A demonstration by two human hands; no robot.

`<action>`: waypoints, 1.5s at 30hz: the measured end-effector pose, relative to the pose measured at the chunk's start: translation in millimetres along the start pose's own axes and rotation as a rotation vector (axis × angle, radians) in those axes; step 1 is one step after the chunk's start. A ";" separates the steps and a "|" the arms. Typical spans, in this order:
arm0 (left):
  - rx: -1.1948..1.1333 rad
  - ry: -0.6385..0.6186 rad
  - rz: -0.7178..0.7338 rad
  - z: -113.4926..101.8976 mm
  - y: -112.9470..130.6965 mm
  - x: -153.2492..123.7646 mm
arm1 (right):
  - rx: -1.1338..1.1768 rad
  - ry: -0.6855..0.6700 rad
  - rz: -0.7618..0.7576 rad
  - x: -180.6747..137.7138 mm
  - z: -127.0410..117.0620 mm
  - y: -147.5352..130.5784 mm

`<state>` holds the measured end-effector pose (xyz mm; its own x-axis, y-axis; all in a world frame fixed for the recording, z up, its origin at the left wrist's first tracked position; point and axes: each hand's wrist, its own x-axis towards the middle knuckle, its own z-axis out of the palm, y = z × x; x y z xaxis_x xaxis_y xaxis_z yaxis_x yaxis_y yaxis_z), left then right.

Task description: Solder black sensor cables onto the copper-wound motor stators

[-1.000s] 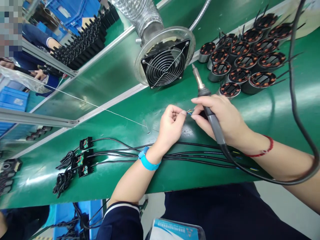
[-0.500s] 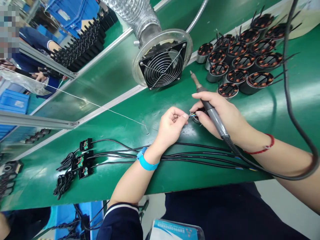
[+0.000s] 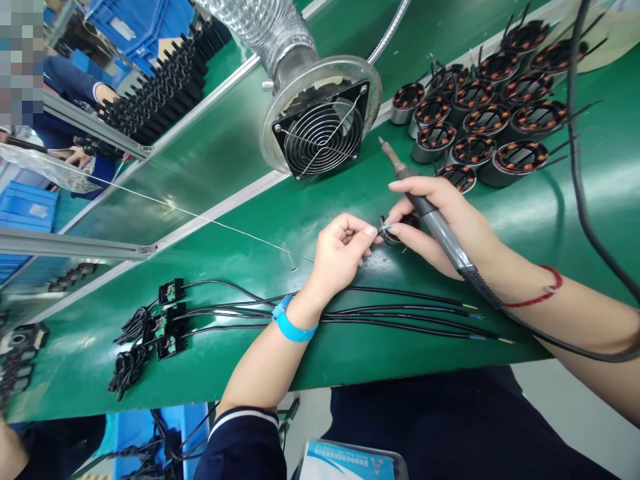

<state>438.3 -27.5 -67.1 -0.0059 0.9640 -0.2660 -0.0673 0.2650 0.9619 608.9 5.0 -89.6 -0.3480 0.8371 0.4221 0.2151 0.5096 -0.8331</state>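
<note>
My left hand (image 3: 340,253), with a blue wrist strap (image 3: 291,325), pinches the stripped coloured wire ends (image 3: 383,229) of a black cable. My right hand (image 3: 445,223) grips a soldering iron (image 3: 425,203) whose metal tip (image 3: 387,152) points up and away toward the fan. Its fingers also touch the wire ends and a small dark round part (image 3: 400,233) on the green bench (image 3: 550,220). Several black cables (image 3: 400,317) with small black connector boards (image 3: 170,313) lie across the bench under my left wrist.
A fume extraction fan (image 3: 320,127) on a foil duct stands just behind my hands. Several copper-wound motor stators (image 3: 490,120) cluster at the back right. A thin solder wire (image 3: 200,213) stretches from the left. Another person sits at the far left by racks of black parts (image 3: 155,93).
My right hand has tilted the soldering iron lower and shifted slightly right. The dark round part has come into view under its fingers. My left hand keeps its pinch on the wire ends.
</note>
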 end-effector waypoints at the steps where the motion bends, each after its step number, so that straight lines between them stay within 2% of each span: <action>1: -0.003 -0.002 0.002 0.6 0.5 0.5 | 0.012 0.006 -0.005 0.2 0.2 0.1; 9: -0.021 -0.021 -0.014 5.3 5.0 1.3 | 0.048 -0.014 -0.069 2.8 -3.3 -0.6; 15: -0.017 -0.124 -0.233 5.4 15.4 -3.1 | 0.057 -0.026 -0.082 4.0 -1.2 -2.0; 18: 0.007 -0.106 -0.270 4.6 20.3 -3.3 | 0.029 -0.076 -0.054 4.5 0.6 -3.6; 23: 0.062 -0.027 -0.231 2.6 19.7 -1.4 | -0.044 -0.080 -0.025 2.2 -3.8 -1.2; 27: 0.093 -0.018 -0.218 -0.4 15.5 0.7 | -0.135 -0.111 -0.053 1.6 -8.0 0.9; 31: 0.110 0.003 -0.180 -1.9 13.0 2.4 | -0.253 -0.091 -0.056 4.7 -2.0 -3.4; 35: 0.155 0.020 -0.088 -0.7 10.3 2.4 | -0.423 -0.052 -0.144 7.1 5.1 -6.2; 38: 0.206 0.028 -0.018 0.2 5.7 1.2 | -0.421 -0.058 -0.198 5.9 -3.2 -10.2; 41: 0.253 0.020 0.047 0.8 -0.1 -1.3 | -0.379 -0.031 -0.087 -0.7 -22.7 -22.3; 45: 0.344 0.022 0.127 2.0 -5.0 -5.7 | -0.378 0.116 0.019 -19.8 -41.3 -42.6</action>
<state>440.7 -34.3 -70.3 -0.0140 0.9900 -0.1407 0.2745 0.1391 0.9515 644.3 -25.1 -47.7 -0.2397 0.8532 0.4633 0.5490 0.5127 -0.6601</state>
